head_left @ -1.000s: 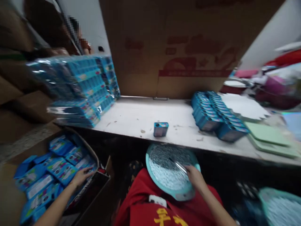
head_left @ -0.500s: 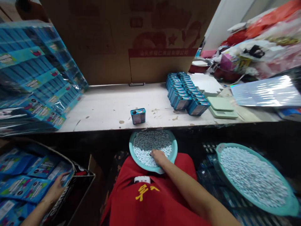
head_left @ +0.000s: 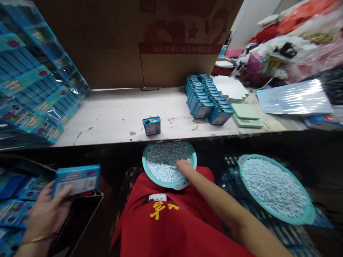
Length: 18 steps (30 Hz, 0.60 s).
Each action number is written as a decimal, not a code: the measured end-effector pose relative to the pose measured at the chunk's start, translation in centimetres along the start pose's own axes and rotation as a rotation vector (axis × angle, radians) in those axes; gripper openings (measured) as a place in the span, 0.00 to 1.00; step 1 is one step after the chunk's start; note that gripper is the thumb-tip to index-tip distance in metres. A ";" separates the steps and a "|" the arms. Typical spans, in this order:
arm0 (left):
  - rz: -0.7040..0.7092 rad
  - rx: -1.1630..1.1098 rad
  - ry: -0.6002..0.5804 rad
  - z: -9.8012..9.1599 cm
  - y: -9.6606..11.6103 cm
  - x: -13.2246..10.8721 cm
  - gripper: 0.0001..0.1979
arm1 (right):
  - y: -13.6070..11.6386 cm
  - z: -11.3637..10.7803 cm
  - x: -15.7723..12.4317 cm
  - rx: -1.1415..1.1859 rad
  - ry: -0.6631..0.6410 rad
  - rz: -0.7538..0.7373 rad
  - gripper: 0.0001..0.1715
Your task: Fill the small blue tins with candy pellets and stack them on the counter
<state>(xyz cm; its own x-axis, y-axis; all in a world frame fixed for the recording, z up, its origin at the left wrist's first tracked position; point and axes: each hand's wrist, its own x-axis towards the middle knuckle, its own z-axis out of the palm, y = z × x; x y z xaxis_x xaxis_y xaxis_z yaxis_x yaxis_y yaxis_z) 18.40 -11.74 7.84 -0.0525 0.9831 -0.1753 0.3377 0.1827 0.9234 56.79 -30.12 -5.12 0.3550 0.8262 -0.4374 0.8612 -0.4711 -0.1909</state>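
Observation:
My left hand [head_left: 50, 205] grips a flat blue printed box [head_left: 77, 179], thumb on its near face, just above an open carton [head_left: 93, 201] at the lower left. Several similar blue boxes [head_left: 16, 210] lie inside that carton. In my lap rests a turquoise basin [head_left: 145, 162] of small pale-blue and white candies [head_left: 163, 171]. At the basin's right side, my right hand [head_left: 184, 167] is curled down against the candies; its fingertips are hidden, and I cannot tell what they hold. A single small blue tin [head_left: 152, 126] stands upright on the white table [head_left: 118, 117].
Blue tins stand in rows [head_left: 206, 100] on the table, beside a pale green scale [head_left: 246, 115] and white card sheets [head_left: 230, 87]. A second candy basin [head_left: 273, 189] sits at right. Wrapped display boxes [head_left: 34, 82] are stacked left; a big cardboard box [head_left: 107, 64] stands behind.
My left hand has lifted a blue box up out of the carton. My right hand has shifted slightly to the right and up within the basin. The view has moved a little.

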 end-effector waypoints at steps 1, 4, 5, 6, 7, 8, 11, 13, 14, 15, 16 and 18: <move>-0.017 -0.100 -0.081 1.6 -0.1 -0.5 0.26 | -0.6 0.6 0.3 0.033 -0.014 0.007 0.17; -0.055 -0.229 -0.238 6.2 -1.0 -1.8 0.27 | -2.3 2.3 1.3 0.155 -0.045 -0.004 0.19; -0.049 -0.220 -0.272 7.5 -1.4 -2.2 0.27 | -2.7 2.7 1.7 0.203 -0.051 -0.016 0.20; -0.034 -0.202 -0.311 8.8 -1.7 -2.4 0.27 | -3.0 3.1 2.0 0.252 -0.056 -0.028 0.22; -0.010 -0.180 -0.347 9.9 -1.9 -2.7 0.27 | -3.3 3.3 2.2 0.303 -0.060 -0.037 0.22; 0.021 -0.156 -0.374 11.0 -2.0 -2.8 0.26 | -3.4 3.5 2.3 0.353 -0.062 -0.043 0.23; 0.127 -0.079 -0.414 13.5 -1.9 -3.2 0.25 | -3.0 3.3 2.0 0.488 -0.053 -0.043 0.22; 0.191 -0.034 -0.428 14.7 -1.7 -3.2 0.25 | -2.2 2.6 1.2 0.558 -0.043 -0.032 0.22; 0.217 -0.014 -0.441 15.2 -1.6 -3.2 0.25 | -1.7 2.1 0.6 0.580 -0.040 -0.027 0.22; 0.242 0.005 -0.458 15.8 -1.6 -3.2 0.24 | -1.1 1.4 0.1 0.610 -0.034 -0.019 0.22; 0.267 0.024 -0.477 16.3 -1.6 -3.1 0.24 | -0.5 0.6 -0.5 0.656 -0.026 -0.017 0.22; 0.319 0.070 -0.518 17.4 -1.7 -3.1 0.23 | 0.5 -1.4 -1.7 0.789 0.001 -0.025 0.21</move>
<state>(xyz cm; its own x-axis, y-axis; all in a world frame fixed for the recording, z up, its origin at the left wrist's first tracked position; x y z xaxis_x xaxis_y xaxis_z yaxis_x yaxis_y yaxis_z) 34.38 -15.32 0.85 0.5193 0.8529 -0.0536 0.3234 -0.1381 0.9361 57.09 -31.30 -3.27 0.3400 0.8394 -0.4241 0.3567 -0.5323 -0.7677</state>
